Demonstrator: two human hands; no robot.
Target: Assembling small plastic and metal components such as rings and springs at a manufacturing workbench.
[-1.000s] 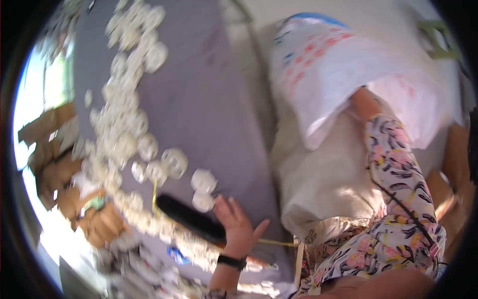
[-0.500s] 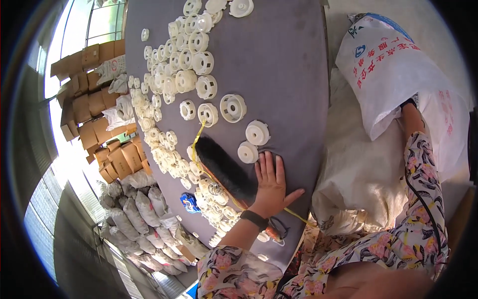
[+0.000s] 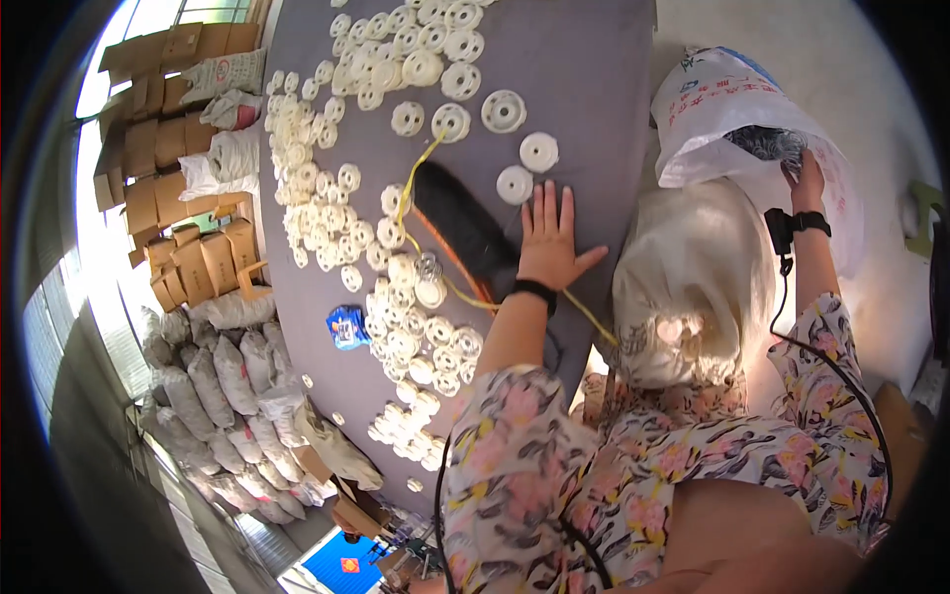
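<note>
My left hand [image 3: 551,246] lies flat on the grey-covered table with its fingers spread. Just beyond its fingertips sit two round white plastic parts [image 3: 514,185]. A long black brush-like thing [image 3: 457,220] with an orange edge lies to the left of that hand, a yellow cord [image 3: 409,185] running along it. At the mouth of a white woven sack [image 3: 693,134] on the right, my right hand [image 3: 807,183] has its fingers curled on a dark grey, shiny, wiry bundle [image 3: 762,142]. The bundle's lower part is hidden inside the sack.
Many round white plastic parts [image 3: 366,69] are spread over the table's far and left sides. A small blue packet [image 3: 346,328] lies near its left edge. A filled cream sack [image 3: 683,287] stands between table and right arm. Cardboard boxes [image 3: 203,259] and stacked sacks [image 3: 213,381] line the left.
My right hand, hidden inside the white sack before, now shows at its mouth with the grey bundle. The sack opening has widened. My left hand stays flat on the table while the view has shifted.
</note>
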